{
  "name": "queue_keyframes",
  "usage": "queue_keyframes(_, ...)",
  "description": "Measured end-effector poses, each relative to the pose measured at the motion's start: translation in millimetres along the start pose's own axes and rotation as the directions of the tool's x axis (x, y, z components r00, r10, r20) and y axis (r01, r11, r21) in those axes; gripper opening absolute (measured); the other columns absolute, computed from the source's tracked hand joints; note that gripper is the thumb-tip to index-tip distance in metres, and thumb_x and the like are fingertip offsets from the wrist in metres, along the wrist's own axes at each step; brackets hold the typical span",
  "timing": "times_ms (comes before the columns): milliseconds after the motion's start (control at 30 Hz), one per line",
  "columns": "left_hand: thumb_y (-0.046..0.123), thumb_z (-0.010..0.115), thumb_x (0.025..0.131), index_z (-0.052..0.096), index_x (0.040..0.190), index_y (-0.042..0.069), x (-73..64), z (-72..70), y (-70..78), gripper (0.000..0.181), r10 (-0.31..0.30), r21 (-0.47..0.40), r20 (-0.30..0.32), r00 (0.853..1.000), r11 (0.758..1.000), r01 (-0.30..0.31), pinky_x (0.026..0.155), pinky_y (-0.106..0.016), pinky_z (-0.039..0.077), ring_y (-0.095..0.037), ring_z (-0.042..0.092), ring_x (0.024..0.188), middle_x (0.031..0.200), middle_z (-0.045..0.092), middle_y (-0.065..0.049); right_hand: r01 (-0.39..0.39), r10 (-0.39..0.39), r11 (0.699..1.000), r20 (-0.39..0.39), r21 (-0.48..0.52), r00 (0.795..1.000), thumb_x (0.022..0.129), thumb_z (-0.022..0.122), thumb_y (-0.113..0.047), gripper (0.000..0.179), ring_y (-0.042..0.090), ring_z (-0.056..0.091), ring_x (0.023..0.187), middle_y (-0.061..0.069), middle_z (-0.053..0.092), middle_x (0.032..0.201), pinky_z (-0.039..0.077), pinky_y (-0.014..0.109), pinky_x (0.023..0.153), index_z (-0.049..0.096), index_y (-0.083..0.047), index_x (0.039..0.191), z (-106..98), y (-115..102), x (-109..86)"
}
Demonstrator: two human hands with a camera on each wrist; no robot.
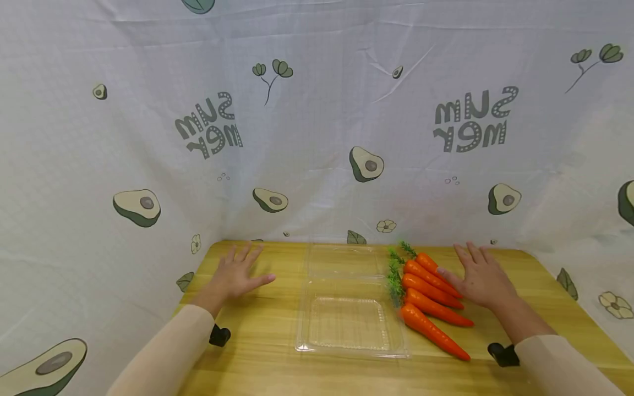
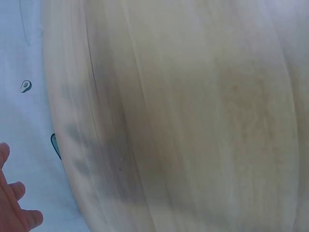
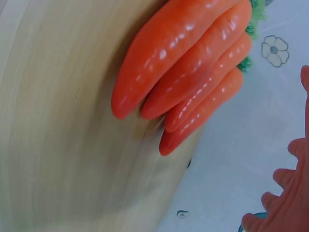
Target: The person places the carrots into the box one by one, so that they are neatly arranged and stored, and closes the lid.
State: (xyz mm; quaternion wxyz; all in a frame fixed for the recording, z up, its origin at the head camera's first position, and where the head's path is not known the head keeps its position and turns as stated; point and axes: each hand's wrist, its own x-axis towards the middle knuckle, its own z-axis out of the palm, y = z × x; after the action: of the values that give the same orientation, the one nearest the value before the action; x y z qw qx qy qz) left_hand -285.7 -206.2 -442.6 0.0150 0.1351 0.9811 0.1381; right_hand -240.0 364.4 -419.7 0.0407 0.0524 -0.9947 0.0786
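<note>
Several orange carrots [image 1: 431, 291] with green leafy tops lie in a row on the right of the wooden table, tips pointing right. To their left sits a clear plastic clamshell box [image 1: 349, 324], its lid [image 1: 344, 261] folded back toward the wall. My left hand [image 1: 238, 278] is over the table's left side, fingers spread, holding nothing. On the other side my right hand [image 1: 482, 280] has its fingers spread too, its thumb overlapping the carrots in the head view. In the right wrist view, the carrots [image 3: 178, 58] appear close up, with the right hand [image 3: 289, 188] at the edge.
A white cloth [image 1: 317, 121] printed with avocados and flowers hangs behind the wooden table [image 1: 277, 374] and along its sides. Black straps with small mounts [image 1: 219, 335] are on both wrists.
</note>
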Motion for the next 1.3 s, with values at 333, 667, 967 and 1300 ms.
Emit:
queue_keyframes(333, 0.074, 0.050, 0.093, 0.014, 0.166, 0.027, -1.5, 7.3, 7.3, 0.094, 0.040, -0.119, 0.000, 0.999, 0.992, -0.040, 0.120, -0.068, 0.024, -0.049, 0.027, 0.152, 0.168, 0.029, -0.014, -0.023, 0.025, 0.995, -0.017, 0.101, 1.000, 0.102, 0.046, -0.061, 0.092, 0.067, 0.018, 0.139, 0.041, 0.017, 0.159, 0.020, 0.082, 0.108, 0.021, 0.008, 0.158, 2, -11, -4.2)
queue_keyframes(667, 0.067, 0.052, 0.097, 0.010, 0.166, 0.033, -4.7, 17.4, 14.1, 0.087, 0.021, -0.291, -0.011, 1.000, 0.956, -0.024, 0.117, -0.069, 0.030, -0.046, 0.038, 0.147, 0.163, 0.040, -0.013, -0.053, 0.062, 0.967, -0.031, 0.248, 0.998, 0.104, 0.044, -0.058, 0.086, 0.067, 0.030, 0.132, 0.044, 0.027, 0.152, 0.030, 0.084, 0.099, 0.018, 0.000, 0.161, -5, -31, -13.5)
queue_keyframes(967, 0.059, 0.054, 0.100, 0.008, 0.165, 0.037, -10.1, 24.9, 24.8, 0.082, 0.017, -0.481, -0.023, 1.000, 0.876, -0.026, 0.117, -0.068, 0.030, -0.043, 0.039, 0.148, 0.159, 0.046, -0.012, -0.036, 0.069, 0.898, -0.060, 0.439, 0.996, 0.106, 0.044, -0.053, 0.079, 0.060, 0.045, 0.127, 0.038, 0.036, 0.151, 0.044, 0.074, 0.097, 0.020, -0.003, 0.162, -4, -48, -22.2)
queue_keyframes(1300, 0.043, 0.050, 0.107, 0.013, 0.166, 0.029, -18.9, 38.4, 42.5, 0.071, 0.019, -0.660, -0.056, 0.998, 0.750, -0.052, 0.117, -0.059, 0.038, -0.037, 0.046, 0.144, 0.154, 0.052, -0.013, -0.061, 0.099, 0.848, -0.044, 0.527, 0.994, 0.107, 0.045, -0.049, 0.071, 0.056, 0.050, 0.126, 0.035, 0.045, 0.147, 0.053, 0.066, 0.090, 0.028, -0.006, 0.161, 4, -54, -32.9)
